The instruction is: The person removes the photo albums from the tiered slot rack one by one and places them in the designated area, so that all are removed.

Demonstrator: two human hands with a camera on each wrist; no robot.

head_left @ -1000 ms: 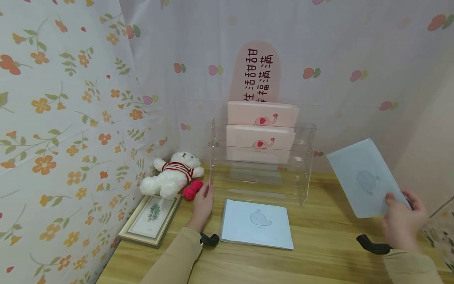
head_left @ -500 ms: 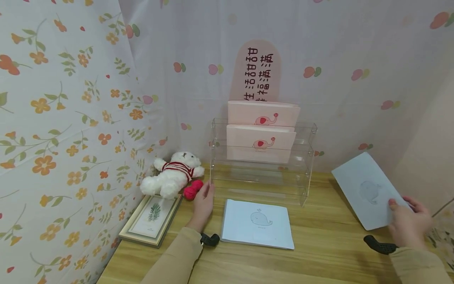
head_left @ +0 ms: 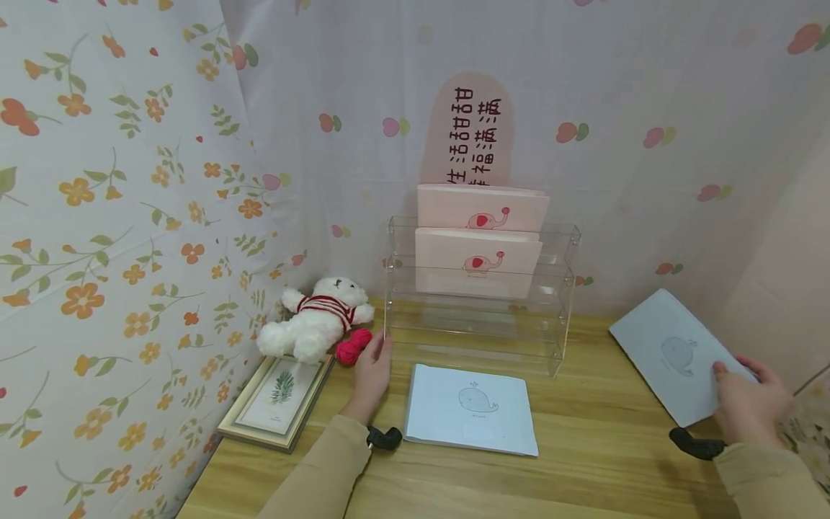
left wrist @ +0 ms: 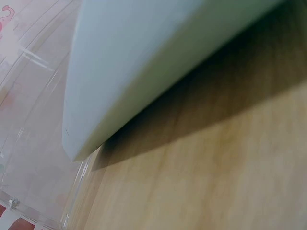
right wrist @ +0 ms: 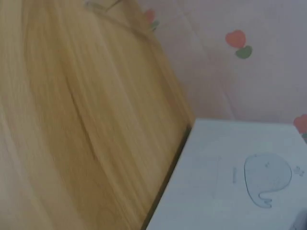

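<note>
My right hand (head_left: 752, 404) holds a pale blue notebook (head_left: 655, 353) with a whale drawing, thumb on its cover. It is tilted, low over the table's right side. The right wrist view has the same notebook (right wrist: 216, 167) along its lower right. My left hand (head_left: 372, 371) pinches the left side panel of a clear acrylic rack (head_left: 467, 353) near its base. Two pink elephant notebooks stand in the rack's upper tiers, the front one (head_left: 447, 267) below the rear one (head_left: 447, 205). Another whale notebook (head_left: 434, 411), apparently a stack, lies before the rack; its edge (left wrist: 124, 91) fills the left wrist view.
A white teddy bear (head_left: 311, 335) in a striped top lies at the left, with a red bow-shaped piece (head_left: 350, 349) beside it. A picture frame (head_left: 259, 411) lies in front of the bear. Patterned curtains (head_left: 648, 86) border the wooden table (head_left: 596, 447).
My right hand has lowered the whale notebook toward the table and moved slightly right. My left hand has stayed at the rack's side.
</note>
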